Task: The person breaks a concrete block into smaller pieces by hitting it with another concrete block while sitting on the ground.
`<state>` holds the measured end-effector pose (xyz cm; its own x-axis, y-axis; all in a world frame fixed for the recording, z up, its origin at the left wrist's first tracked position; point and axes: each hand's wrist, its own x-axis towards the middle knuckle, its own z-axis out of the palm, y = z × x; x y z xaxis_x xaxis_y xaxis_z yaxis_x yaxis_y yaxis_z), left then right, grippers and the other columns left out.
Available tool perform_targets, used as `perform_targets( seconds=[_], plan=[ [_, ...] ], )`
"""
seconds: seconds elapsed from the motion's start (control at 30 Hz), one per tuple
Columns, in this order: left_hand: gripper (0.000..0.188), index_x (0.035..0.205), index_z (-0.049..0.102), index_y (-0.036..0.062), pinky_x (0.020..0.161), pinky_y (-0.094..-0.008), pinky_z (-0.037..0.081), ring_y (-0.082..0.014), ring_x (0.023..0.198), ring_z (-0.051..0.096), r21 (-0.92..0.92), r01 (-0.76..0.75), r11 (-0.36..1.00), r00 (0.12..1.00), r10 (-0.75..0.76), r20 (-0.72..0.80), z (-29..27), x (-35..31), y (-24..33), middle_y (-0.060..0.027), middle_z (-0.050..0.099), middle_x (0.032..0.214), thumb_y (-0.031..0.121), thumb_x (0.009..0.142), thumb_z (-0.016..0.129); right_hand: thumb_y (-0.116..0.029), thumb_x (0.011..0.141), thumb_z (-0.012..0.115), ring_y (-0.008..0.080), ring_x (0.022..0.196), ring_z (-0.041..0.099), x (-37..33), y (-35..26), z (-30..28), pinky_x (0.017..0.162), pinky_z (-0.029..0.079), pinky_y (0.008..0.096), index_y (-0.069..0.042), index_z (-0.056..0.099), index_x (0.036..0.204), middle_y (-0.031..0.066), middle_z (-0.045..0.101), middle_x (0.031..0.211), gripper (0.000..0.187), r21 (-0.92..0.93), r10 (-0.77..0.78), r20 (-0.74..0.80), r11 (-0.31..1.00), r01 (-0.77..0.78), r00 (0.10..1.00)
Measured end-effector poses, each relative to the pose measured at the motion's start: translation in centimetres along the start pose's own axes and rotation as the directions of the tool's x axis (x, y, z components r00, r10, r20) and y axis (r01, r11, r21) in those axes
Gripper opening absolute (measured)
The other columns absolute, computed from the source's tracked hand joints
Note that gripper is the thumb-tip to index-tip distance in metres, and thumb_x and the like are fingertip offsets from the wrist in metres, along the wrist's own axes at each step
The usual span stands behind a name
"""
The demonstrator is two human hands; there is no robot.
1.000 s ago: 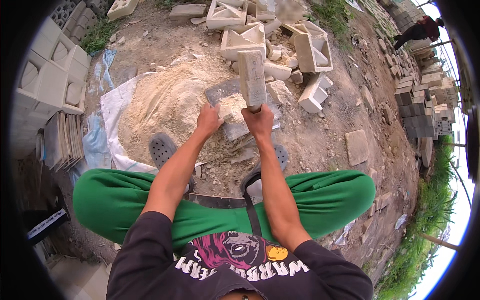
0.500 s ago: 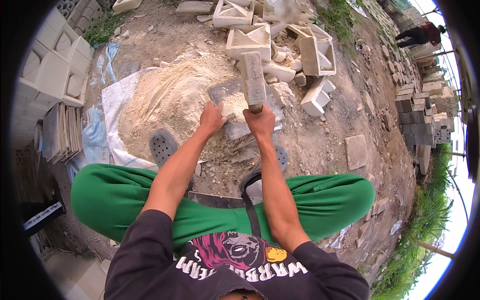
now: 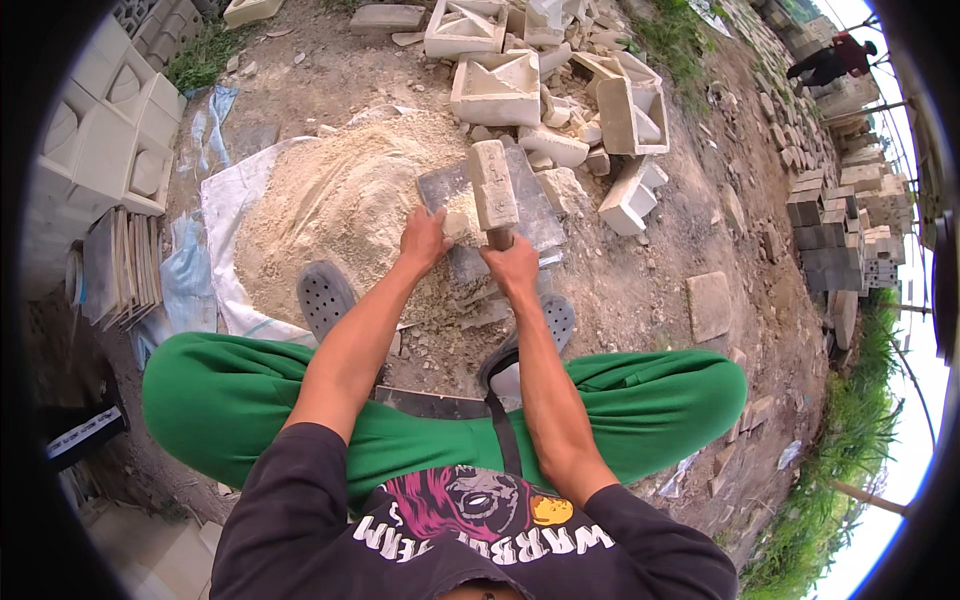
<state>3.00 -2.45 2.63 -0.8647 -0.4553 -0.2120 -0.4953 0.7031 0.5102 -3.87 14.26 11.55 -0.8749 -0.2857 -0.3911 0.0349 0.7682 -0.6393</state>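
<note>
My right hand [image 3: 512, 266] is closed round the short handle of a hammer [image 3: 493, 188]. The hammer's big block head is coated in pale dust and hangs over a dark slab [image 3: 538, 215] on the ground. To its left, my left hand [image 3: 425, 238] is closed, its fingertips holding a small pale chunk of block [image 3: 456, 226] on the slab. Crumbs and powder lie round the chunk. Beyond my left hand, a heap of pale crushed grit [image 3: 340, 195] spreads over a white sheet [image 3: 232, 225].
Broken cream blocks [image 3: 497, 95] are piled beyond the slab. A flat stone [image 3: 709, 306] lies to the right. Moulded blocks [image 3: 95, 140] and thin boards [image 3: 125, 265] stand at the left. Grey blocks [image 3: 830, 240] are stacked at the right, with a person [image 3: 838, 62] further off.
The hammer head has come down and nearer to me, close over the slab. My right hand has dropped slightly with it. My left hand stays at the chunk.
</note>
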Motion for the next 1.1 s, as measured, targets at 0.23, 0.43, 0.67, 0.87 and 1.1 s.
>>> perform_targets(
  seconds=[0.23, 0.43, 0.67, 0.87, 1.1],
  plan=[
    [0.055, 0.126, 0.059, 0.0084, 0.095, -0.0493, 0.050, -0.0415, 0.114, 0.053, -0.012, -0.047, 0.999, 0.999, 0.047, -0.024, -0.3, -0.4, 0.4, -0.0225, 0.054, 0.119, 0.019, 0.076, 0.080, -0.027, 0.069, 0.078, 0.0334, 0.066, 0.072, 0.8, 2.4, 2.7, 0.066, 0.055, 0.0409, 0.001, 0.072, 0.076, 0.0205, 0.070, 0.071, 0.030, 0.109, -0.198, -0.234, 0.968, 0.228, 0.952],
    [0.059, 0.130, 0.057, 0.0076, 0.095, -0.0481, 0.050, -0.0414, 0.114, 0.053, 0.025, -0.059, 0.998, 0.998, 0.059, -0.005, -0.4, -0.2, 0.7, -0.0230, 0.054, 0.118, 0.019, 0.077, 0.079, -0.032, 0.069, 0.078, 0.0332, 0.093, 0.072, 0.8, 7.3, 5.2, 0.083, 0.055, 0.0408, -0.005, 0.073, 0.103, 0.0189, 0.074, 0.095, 0.044, 0.078, 0.094, -0.073, 0.993, -0.089, 0.993],
    [0.069, 0.135, 0.054, 0.0048, 0.094, -0.0433, 0.050, -0.0379, 0.108, 0.057, -0.033, -0.107, 0.994, 0.993, 0.108, 0.042, -0.9, -0.1, -2.2, -0.0215, 0.055, 0.114, 0.027, 0.075, 0.081, -0.031, 0.069, 0.076, 0.0296, 0.086, 0.073, 0.4, 7.1, 5.6, 0.079, 0.055, 0.0396, -0.004, 0.071, 0.104, 0.0168, 0.074, 0.088, 0.044, 0.004, 0.019, -0.045, 1.000, -0.019, 0.999],
    [0.069, 0.133, 0.057, 0.0035, 0.097, -0.0429, 0.049, -0.0358, 0.110, 0.060, -0.132, -0.079, 0.988, 0.988, 0.060, -0.142, 1.2, -0.5, 0.3, -0.0192, 0.061, 0.115, 0.030, 0.075, 0.082, -0.023, 0.071, 0.073, 0.0210, 0.056, 0.067, 4.3, 12.0, 7.2, 0.055, 0.055, 0.0358, 0.001, 0.068, 0.093, 0.0113, 0.069, 0.074, 0.033, 0.263, 0.073, 0.005, 0.962, -0.072, 0.997],
    [0.057, 0.120, 0.061, 0.0039, 0.094, -0.0430, 0.050, -0.0359, 0.109, 0.063, -0.218, -0.072, 0.973, 0.975, 0.023, -0.220, 1.3, -0.5, -1.1, -0.0202, 0.064, 0.118, 0.026, 0.073, 0.085, -0.029, 0.073, 0.085, 0.0174, 0.048, 0.063, 1.6, 4.6, 2.3, 0.046, 0.051, 0.0331, 0.003, 0.067, 0.080, 0.0088, 0.065, 0.063, 0.037, 0.358, 0.126, 0.090, 0.922, -0.150, 0.988]
  ],
)
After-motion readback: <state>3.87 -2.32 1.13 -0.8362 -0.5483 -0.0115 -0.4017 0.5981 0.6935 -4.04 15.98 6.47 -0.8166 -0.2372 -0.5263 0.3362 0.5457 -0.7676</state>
